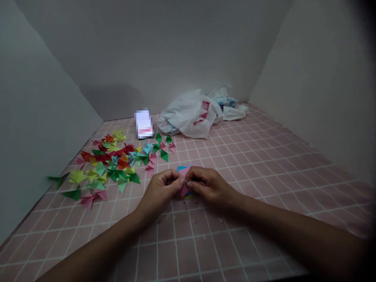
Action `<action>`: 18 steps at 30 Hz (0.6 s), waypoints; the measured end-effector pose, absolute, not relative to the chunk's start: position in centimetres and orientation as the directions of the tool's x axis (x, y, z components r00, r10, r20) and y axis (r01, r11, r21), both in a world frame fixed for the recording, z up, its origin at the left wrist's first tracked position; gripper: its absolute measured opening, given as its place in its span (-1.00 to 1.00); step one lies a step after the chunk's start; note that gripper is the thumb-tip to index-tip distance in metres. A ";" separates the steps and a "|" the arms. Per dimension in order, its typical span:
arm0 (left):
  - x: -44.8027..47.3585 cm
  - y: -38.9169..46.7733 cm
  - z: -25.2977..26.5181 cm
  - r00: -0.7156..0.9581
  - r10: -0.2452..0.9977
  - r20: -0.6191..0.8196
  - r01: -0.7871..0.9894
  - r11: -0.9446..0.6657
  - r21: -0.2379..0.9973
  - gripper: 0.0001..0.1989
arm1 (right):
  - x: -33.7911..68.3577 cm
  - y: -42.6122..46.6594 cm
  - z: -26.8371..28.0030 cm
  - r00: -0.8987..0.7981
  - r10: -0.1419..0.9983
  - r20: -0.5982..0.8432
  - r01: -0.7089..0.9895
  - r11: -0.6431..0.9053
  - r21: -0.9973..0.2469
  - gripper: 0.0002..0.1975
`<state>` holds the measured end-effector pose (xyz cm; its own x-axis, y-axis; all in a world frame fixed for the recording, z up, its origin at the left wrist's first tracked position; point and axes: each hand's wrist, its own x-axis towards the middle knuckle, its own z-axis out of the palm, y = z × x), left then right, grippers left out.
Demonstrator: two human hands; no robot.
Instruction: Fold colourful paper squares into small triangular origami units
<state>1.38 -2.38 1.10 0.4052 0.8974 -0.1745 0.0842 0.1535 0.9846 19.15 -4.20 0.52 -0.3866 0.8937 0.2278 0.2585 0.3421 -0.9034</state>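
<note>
Between my two hands is a small piece of pink origami paper (184, 171), partly covered by the fingers. My left hand (164, 188) pinches its left side between thumb and curled forefinger. From the other side my right hand (207, 183) pinches it too, the thumbs almost meeting. Blue paper (181, 168) shows just behind the pink piece, and a bit of yellow paper (188, 197) peeks out below. How these sheets lie on one another is hidden by the hands.
Many folded paper pieces (107, 158) in red, green, yellow, pink and blue lie spread to the left. A lit phone (144, 124) leans near the back wall. Crumpled white plastic bags (188, 113) lie beside it on the pink checked cloth (264, 156). Walls close in three sides.
</note>
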 end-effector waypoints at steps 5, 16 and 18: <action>1.5 -2.4 0.9 0.395 0.916 -0.073 0.152 0.013 0.988 -0.81 | 19.0 -4.2 0.4 -0.366 0.902 0.229 0.246 0.331 -0.911 -0.88; 1.1 -2.1 1.0 0.465 0.884 -0.048 0.140 -0.020 0.990 -0.83 | 18.8 -4.4 0.9 -0.273 0.952 0.142 0.216 0.204 -0.955 -0.87; 1.2 -2.0 1.0 0.453 0.889 -0.062 0.124 0.006 0.992 -0.83 | 18.9 -4.4 0.7 -0.261 0.957 0.126 0.197 0.181 -0.964 -0.88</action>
